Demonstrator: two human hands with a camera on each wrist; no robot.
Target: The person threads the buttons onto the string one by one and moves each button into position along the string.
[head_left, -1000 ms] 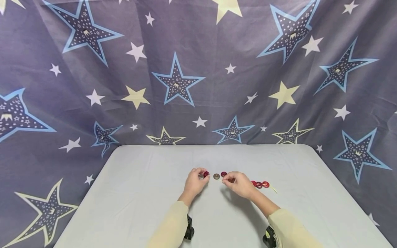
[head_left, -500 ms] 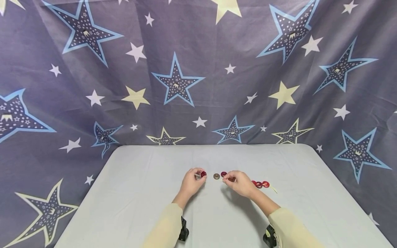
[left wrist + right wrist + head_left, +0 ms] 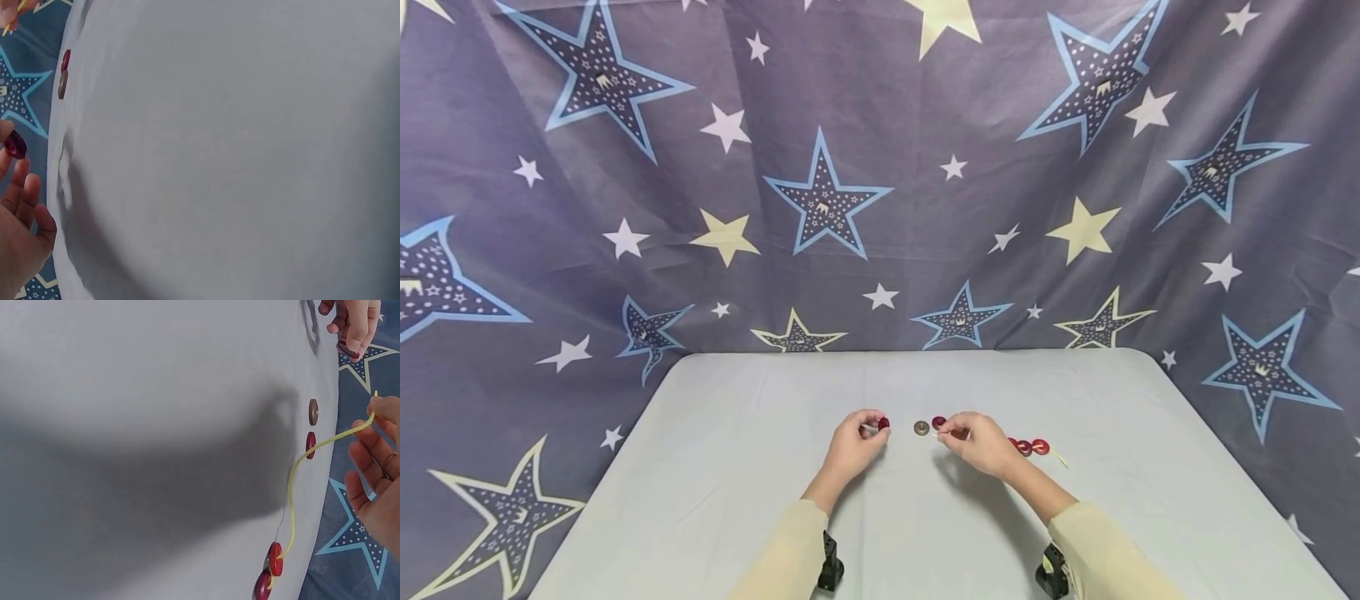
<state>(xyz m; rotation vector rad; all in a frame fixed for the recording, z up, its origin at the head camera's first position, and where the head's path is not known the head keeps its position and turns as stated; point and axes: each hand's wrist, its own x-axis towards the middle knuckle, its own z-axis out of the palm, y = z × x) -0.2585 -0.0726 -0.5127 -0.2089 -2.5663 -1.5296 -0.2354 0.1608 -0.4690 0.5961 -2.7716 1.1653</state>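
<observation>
My left hand [image 3: 850, 446] pinches a dark red button [image 3: 15, 145] between thumb and fingertips, held above the table. My right hand [image 3: 981, 443] pinches a yellow string [image 3: 331, 439] near its end, and a short tip sticks out past the fingers. From there the string hangs down to several red buttons [image 3: 1025, 447] threaded on it, which lie on the table to the right of that hand. Between the hands a brown button [image 3: 921, 427] lies flat. Beside it, close to the right fingertips, is a loose dark red button [image 3: 938, 422].
A white cloth covers the table [image 3: 760, 467]. Behind it hangs a dark purple curtain [image 3: 880, 208] printed with stars. The string's other tail [image 3: 1059, 457] trails past the threaded buttons on the right.
My left hand has drawn back to the left with the dark red button, widening the gap to my right hand. The button has turned more edge-on. My right hand stays nearly still.
</observation>
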